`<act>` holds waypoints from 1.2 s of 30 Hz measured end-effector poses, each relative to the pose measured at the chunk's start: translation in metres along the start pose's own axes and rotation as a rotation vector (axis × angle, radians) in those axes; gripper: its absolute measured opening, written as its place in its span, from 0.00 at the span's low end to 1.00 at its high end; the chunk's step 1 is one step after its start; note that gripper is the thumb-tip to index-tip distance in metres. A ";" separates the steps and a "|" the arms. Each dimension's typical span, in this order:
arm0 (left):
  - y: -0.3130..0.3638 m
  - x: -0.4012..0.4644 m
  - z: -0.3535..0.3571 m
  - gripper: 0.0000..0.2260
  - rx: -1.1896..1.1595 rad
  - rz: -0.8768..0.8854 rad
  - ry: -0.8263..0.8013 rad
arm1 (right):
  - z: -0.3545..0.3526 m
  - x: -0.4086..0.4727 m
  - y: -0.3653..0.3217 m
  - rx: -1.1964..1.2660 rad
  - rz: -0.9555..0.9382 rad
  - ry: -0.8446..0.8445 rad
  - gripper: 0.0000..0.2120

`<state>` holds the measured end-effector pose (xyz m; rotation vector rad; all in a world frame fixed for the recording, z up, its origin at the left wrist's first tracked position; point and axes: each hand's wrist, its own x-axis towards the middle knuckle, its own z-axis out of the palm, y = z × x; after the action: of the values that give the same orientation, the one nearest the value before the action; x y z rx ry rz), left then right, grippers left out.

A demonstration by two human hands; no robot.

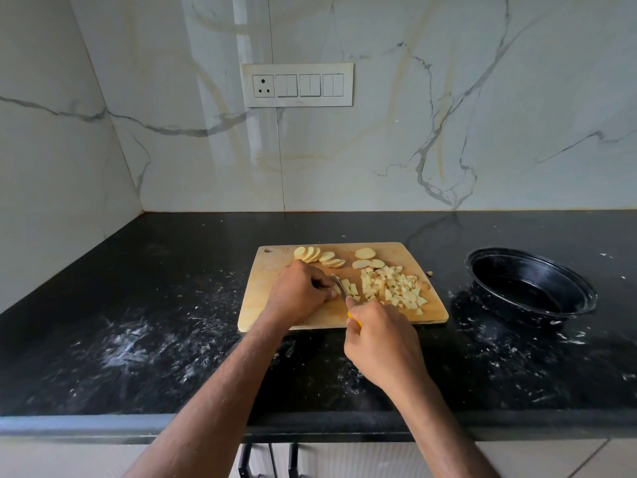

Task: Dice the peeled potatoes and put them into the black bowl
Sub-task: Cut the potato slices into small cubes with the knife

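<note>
No writing or brand can be read anywhere; the switch panel on the marble wall at 12 o'clock shows a socket and plain rockers only. On the black worktop lies a wooden cutting board. The left hand rests knuckles-up on the board, its fingers curled down onto a few potato strips, holding them in place. The right hand comes in from 5 o'clock with its grip closed round the yellow handle of a knife, the index finger stretched along the top; the blade points toward 11 o'clock and sits in the strips just beside the left fingertips. A heap of diced potato lies on the board at 3 o'clock of the blade. Round potato slices lie fanned along the board's far edge, with a few more slices beside them. The black bowl stands on the worktop at 3 o'clock of the board, apart from it, holding no potato. White smears fleck the worktop.
</note>
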<state>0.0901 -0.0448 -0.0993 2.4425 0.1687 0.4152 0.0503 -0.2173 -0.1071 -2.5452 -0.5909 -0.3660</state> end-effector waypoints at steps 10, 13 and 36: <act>0.003 -0.009 0.000 0.11 -0.023 -0.009 0.037 | 0.000 -0.004 0.000 0.001 0.027 -0.002 0.17; 0.006 -0.011 0.001 0.10 0.025 -0.002 0.039 | -0.001 -0.005 -0.002 -0.003 0.025 -0.008 0.18; -0.005 -0.016 -0.002 0.05 -0.168 0.021 0.152 | -0.011 -0.022 -0.007 0.046 -0.028 0.146 0.19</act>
<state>0.0739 -0.0435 -0.1051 2.2496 0.1658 0.6003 0.0264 -0.2254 -0.1025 -2.4439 -0.5732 -0.5366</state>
